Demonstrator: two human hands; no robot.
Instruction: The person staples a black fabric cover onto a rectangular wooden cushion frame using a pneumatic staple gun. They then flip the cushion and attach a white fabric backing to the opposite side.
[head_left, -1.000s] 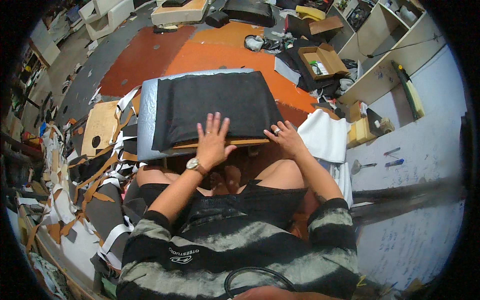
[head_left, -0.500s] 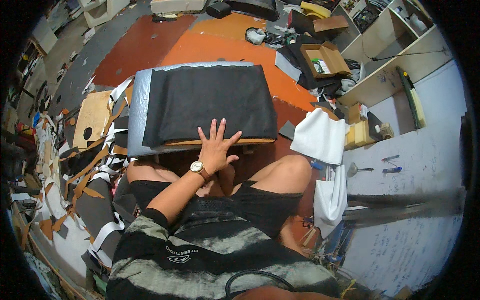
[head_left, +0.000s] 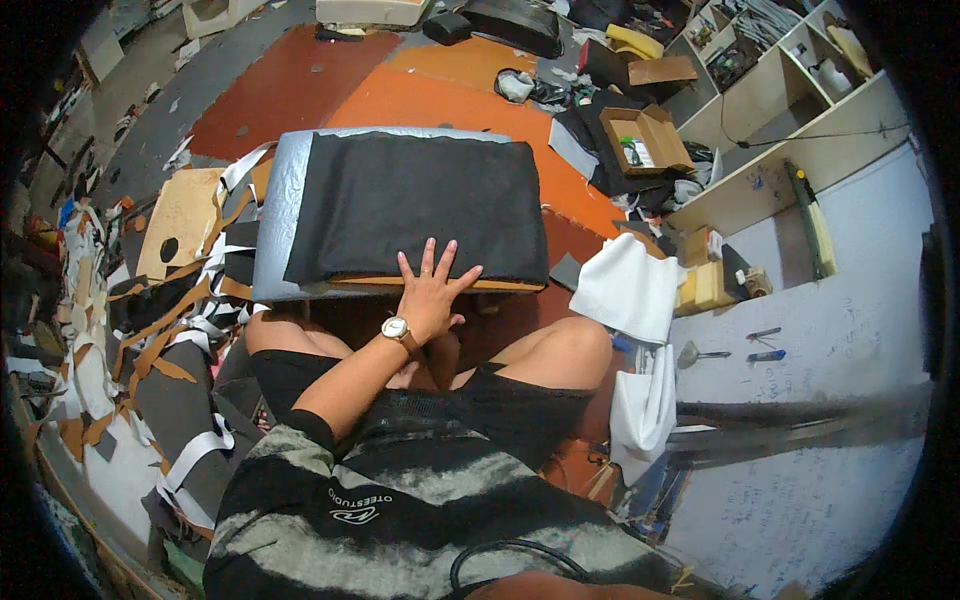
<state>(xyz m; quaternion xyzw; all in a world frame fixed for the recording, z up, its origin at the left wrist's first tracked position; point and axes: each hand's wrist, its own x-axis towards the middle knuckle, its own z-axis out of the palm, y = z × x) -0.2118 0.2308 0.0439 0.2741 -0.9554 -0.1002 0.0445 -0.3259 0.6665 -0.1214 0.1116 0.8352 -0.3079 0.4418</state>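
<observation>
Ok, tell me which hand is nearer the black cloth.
Left. The left hand lies spread over the near edge of the black cloth, touching it; the right hand is out of view, so its exact place can't be told.

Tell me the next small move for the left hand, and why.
Probably slide the left hand rightward along the near edge of the black cloth, smoothing it: the hand lies spread on that edge, and a tan strip shows beneath it.
</observation>
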